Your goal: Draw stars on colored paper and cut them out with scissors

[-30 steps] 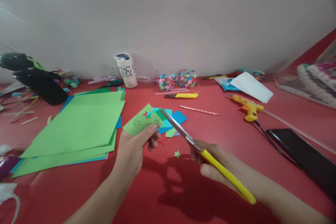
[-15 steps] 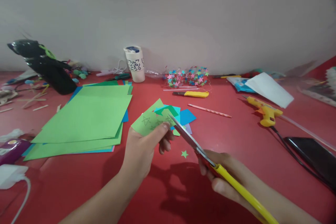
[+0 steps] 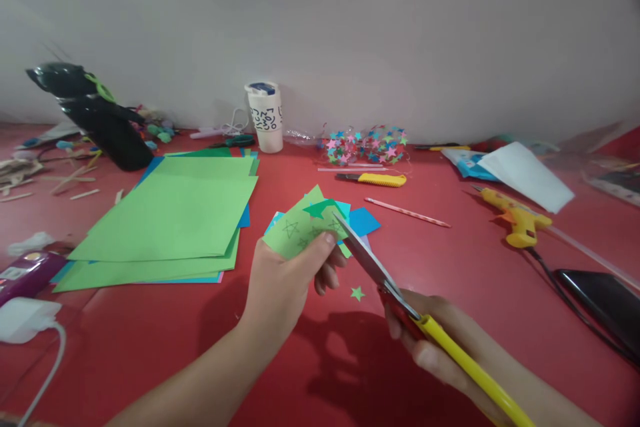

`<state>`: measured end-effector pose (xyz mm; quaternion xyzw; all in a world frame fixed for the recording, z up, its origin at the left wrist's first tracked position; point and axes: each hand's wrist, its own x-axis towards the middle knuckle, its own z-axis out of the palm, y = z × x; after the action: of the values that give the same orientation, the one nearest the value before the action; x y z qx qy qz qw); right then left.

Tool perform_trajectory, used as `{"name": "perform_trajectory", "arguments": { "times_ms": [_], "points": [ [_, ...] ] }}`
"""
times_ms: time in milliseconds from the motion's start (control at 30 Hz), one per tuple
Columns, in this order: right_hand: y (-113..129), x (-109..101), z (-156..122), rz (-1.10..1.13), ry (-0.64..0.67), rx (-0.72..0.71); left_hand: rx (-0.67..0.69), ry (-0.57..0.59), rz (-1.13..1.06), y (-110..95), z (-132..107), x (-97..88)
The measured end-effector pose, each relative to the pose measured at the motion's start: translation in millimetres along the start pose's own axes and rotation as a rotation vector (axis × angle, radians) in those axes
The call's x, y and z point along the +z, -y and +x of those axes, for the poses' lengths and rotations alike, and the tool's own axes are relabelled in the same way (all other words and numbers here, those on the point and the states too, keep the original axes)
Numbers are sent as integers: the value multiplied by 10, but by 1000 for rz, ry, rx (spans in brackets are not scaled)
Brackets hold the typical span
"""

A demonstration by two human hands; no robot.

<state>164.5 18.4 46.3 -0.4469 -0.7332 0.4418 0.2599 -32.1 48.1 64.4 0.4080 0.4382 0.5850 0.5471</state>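
Pinched in my left hand (image 3: 287, 273) is a light green paper piece (image 3: 295, 230) with several pencilled stars on it. My right hand (image 3: 430, 327) is closed around yellow-handled scissors (image 3: 370, 260), whose blade tips touch the paper's right edge beside one drawn star. Behind the held paper lie paper scraps, among them a blue scrap (image 3: 364, 221); a darker green piece (image 3: 327, 207) shows through a gap. One cut-out green star (image 3: 357, 293) rests on the red table below the blades. My left fingertips are partly hidden behind the paper.
Stacked green sheets (image 3: 165, 213) lie left, near a black bottle (image 3: 107, 127). Toward the wall stand a white tumbler (image 3: 266, 117) and clear balls with coloured stars (image 3: 365, 145). A yellow cutter (image 3: 383, 179), striped pencil (image 3: 407, 212), glue gun (image 3: 517, 213) and phone (image 3: 600, 300) are farther right.
The whole view has shifted slightly, so things appear a little farther right. Both hands keep their hold, with the scissor tips still at the paper's edge.
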Motion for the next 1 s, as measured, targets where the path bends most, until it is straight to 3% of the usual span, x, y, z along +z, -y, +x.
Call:
{"name": "perform_trajectory", "arguments": {
  "times_ms": [267, 667, 1000],
  "points": [
    [-92, -53, 20, 13, 119, -14, 0, 3, 0, 7, 1, -14],
    [-86, -20, 9, -9, 55, -12, -6, 9, -8, 18, -3, 5],
    [-85, -3, 24, 5, 107, 19, -18, 14, -26, 21, 1, 8]
  ]
}}
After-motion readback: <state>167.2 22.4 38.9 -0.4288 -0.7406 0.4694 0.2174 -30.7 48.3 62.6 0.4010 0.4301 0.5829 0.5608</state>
